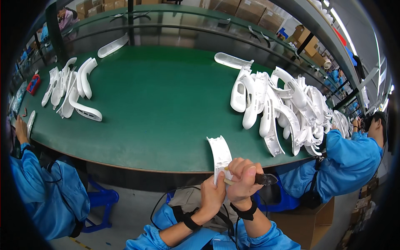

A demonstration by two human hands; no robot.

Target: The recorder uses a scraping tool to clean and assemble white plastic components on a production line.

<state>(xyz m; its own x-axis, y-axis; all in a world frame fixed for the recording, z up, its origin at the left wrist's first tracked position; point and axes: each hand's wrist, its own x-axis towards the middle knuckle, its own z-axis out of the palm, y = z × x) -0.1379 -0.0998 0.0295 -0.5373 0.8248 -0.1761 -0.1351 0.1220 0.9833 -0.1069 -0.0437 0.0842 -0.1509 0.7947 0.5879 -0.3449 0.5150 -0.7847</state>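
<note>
My left hand [212, 195] grips the lower end of a curved white plastic shell [219, 151], held upright at the table's front edge with its ribbed inner side showing. Closed in a fist against that same end is my right hand [242, 183]. A hand tool with a dark, pointed end [266, 179] sticks out of the fist to the right. Pale yellowish parts show by the fingers on the shell side, but the tool's exact kind cannot be made out. Both wrists wear black bands.
On the green table [158, 108], a big heap of white shells [287, 108] lies right and a smaller group [71, 89] left. Single shells lie near the back edge. Co-workers in blue sit at left [46, 187] and right [346, 158]. A cardboard box [304, 225] stands below.
</note>
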